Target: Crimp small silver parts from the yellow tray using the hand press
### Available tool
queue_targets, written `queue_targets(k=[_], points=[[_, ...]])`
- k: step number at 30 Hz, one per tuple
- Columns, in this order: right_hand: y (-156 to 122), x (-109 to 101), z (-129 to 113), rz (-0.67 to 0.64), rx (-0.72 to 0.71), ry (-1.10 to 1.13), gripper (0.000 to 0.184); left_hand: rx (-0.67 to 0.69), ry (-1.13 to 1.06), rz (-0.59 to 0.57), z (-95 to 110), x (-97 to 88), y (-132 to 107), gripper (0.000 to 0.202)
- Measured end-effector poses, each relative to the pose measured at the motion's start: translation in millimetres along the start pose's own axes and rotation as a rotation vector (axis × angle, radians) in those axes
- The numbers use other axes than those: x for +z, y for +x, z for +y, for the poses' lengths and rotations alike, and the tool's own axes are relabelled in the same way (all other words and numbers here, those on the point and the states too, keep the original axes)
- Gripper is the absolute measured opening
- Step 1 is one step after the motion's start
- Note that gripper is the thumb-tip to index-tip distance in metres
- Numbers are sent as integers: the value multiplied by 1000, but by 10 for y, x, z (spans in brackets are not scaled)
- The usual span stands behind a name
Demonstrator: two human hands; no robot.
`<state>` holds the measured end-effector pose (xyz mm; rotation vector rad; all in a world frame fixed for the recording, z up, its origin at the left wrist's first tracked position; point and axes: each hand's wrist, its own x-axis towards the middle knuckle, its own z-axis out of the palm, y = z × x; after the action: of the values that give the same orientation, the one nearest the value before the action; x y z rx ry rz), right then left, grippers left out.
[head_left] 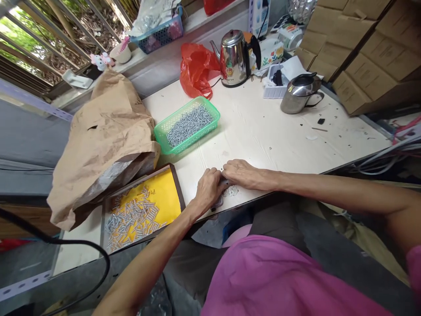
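Note:
Both hands meet at the front edge of the white table. My left hand [208, 188] has its fingers curled in, and my right hand [240, 172] is closed right beside it. What they pinch is small and hidden behind the fingers. Below them lies a small whitish patch of bits [231, 191], and a greyish object [218, 202] shows partly under the left hand. To the left, a shallow tray [178, 186] lined with yellow holds many thin metal pieces [134, 217]. Farther back, a green plastic basket [215, 113] contains a heap of similar small metal pieces [190, 125].
A large brown paper bag [105, 127] stands at the left. At the back are a red plastic bag [197, 70], a steel kettle [233, 59] and a steel jug [297, 96]. Cardboard boxes [371, 57] fill the right corner. A black cable [82, 241] loops at lower left.

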<state>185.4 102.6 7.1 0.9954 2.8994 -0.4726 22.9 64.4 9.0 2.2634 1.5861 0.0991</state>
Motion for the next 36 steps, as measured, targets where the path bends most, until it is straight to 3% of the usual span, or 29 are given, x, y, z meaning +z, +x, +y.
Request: queue_targets(k=[4,7,12,15,20,24,26,28,31,36], points=[[44,-23,50,-48,6,13,27,20,-36,0,2,-25,29,17],[44,-105,58,-24,-11,-34,26,12,22,25,2,-8,-11,19],[62,-170,191,-35,-95,-30,39,39,44,197,98,204,-332,30],[95,-97,313,24,-58,3,27,87,3,280,221,408,-558,33],[244,-16,420,124,42,-50,14,135,-69,279,401,602,-694,39],[359,-106,221,151,96,-125,17,130,-96,306,422,623,-683,42],[380,-142,-23,132,-26,-132,18,134,-115,322,418,642,-684,44],[389,-127,-310,89,-273,-110,14,114,-146,327,417,678,-697,43],[411,-1,-650,32,-509,-145,10,70,-184,296,419,748,-734,39],[517,254,-767,108,-678,-133,14,65,-180,269,415,835,-794,42]])
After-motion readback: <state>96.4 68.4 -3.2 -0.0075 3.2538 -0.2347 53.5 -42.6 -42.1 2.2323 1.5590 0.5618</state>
